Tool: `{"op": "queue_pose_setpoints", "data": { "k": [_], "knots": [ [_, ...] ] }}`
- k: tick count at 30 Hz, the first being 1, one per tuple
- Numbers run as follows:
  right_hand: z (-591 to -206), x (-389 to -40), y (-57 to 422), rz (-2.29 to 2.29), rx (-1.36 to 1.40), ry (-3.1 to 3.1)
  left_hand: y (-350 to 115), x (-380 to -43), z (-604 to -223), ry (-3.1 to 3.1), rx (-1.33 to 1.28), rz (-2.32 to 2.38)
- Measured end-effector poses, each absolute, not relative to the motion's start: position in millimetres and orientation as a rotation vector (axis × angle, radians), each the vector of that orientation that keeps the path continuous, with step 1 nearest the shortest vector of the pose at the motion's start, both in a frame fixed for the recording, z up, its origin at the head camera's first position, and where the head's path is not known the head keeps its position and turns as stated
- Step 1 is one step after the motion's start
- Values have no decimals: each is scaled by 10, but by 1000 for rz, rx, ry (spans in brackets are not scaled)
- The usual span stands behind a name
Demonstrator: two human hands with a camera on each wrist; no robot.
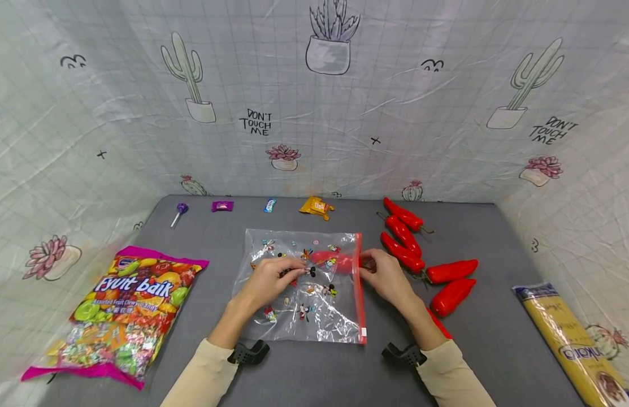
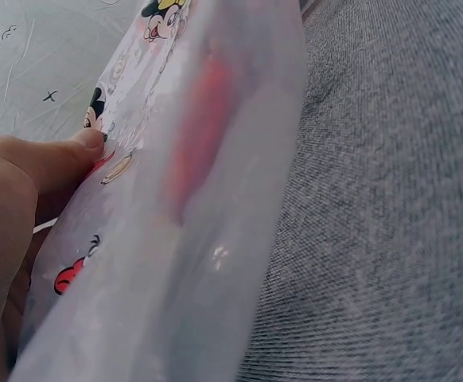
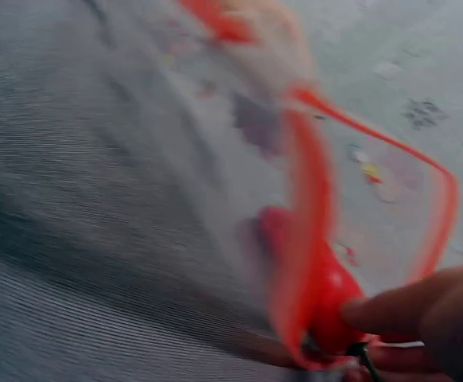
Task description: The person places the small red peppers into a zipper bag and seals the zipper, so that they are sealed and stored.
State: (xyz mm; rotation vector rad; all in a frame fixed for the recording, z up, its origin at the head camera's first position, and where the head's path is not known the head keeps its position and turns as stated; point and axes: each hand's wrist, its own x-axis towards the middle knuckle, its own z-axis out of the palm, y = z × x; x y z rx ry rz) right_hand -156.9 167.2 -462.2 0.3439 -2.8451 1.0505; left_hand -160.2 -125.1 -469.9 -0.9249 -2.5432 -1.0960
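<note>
A clear zip bag [image 1: 304, 330] with cartoon prints lies on the grey table, its red-edged mouth toward the right. My left hand [image 1: 270, 277] pinches the bag's upper film near the middle; the left wrist view shows the thumb [image 2: 88, 147] on the plastic. At the mouth, my right hand [image 1: 387, 277] holds a red chili pepper [image 3: 335, 290] by its stem end. Most of that pepper lies inside the bag, tip pointing left. In the right wrist view the red edges [image 3: 446, 207] stand apart around it. More red peppers [image 1: 451, 271] lie right of my right hand.
Along the back edge sit a purple lollipop [image 1: 180, 210], a purple-wrapped sweet [image 1: 222, 206], a small blue packet [image 1: 269, 205] and a yellow packet [image 1: 316, 207]. A large candy bag [image 1: 136, 294] lies left, a long yellow package [image 1: 573, 345] far right. Patterned cloth walls surround the table.
</note>
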Motion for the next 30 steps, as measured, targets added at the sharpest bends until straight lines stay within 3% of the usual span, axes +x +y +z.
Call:
{"op": "queue_pose_setpoints", "data": {
  "k": [6, 16, 30],
  "knots": [
    [-4710, -1556, 1561, 982, 262, -2740, -1253, -1599, -4713, -2540, -938, -1084],
    [-4676, -1572, 1536, 1043, 369, -2729, -1255, -1597, -4712, -2520, -931, -1106],
    [-4290, -1559, 2112, 920, 137, -2845, -1249, -1602, -4717, -2524, -942, -1115]
  ]
}}
